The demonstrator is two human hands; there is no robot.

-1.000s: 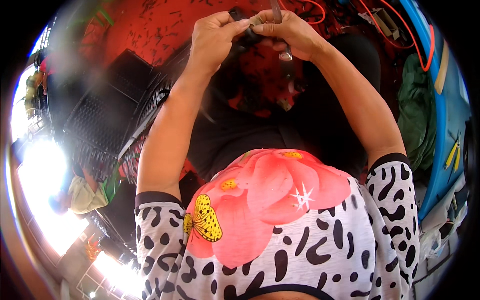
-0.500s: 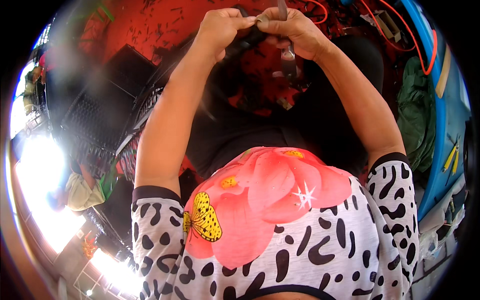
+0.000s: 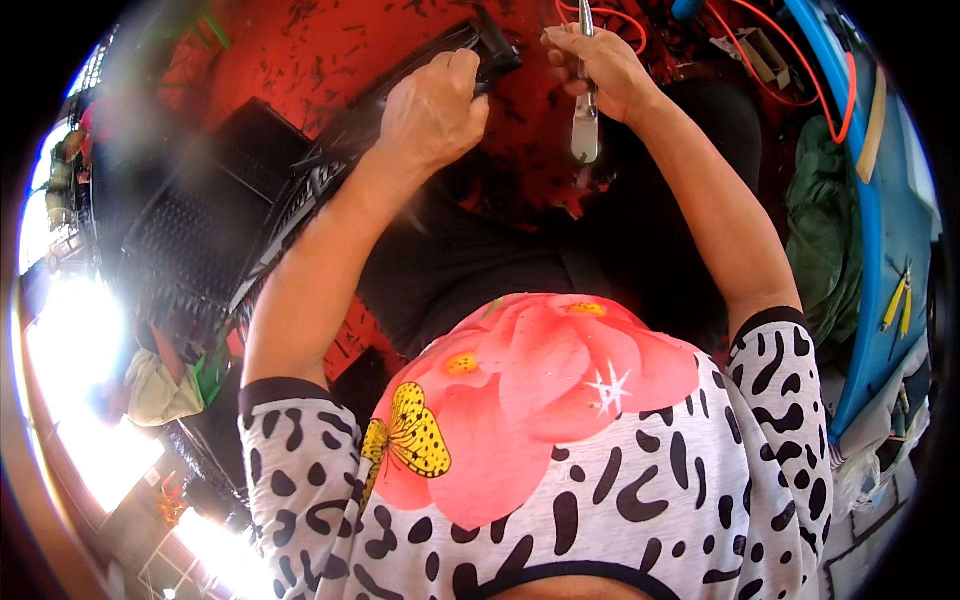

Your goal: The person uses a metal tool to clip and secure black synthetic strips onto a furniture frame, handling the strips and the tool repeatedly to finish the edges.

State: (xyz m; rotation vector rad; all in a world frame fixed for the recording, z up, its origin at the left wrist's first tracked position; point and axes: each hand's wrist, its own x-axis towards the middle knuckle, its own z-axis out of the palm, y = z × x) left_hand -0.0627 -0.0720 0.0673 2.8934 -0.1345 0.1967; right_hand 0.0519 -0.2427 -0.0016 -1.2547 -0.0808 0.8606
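The left hand [image 3: 432,112] clamps a long black strip [image 3: 400,85] running down-left; the right hand [image 3: 592,70] grips a metal tool [image 3: 584,125] just beside its end.

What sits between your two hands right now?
Head view: the black strip's end juts from the left hand toward the right hand; beyond it, red floor.

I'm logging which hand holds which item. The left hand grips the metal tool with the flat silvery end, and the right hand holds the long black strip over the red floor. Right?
Hands swapped. In the head view, the right hand grips the metal tool with the flat silvery end; the left hand holds the long black strip over the red floor.
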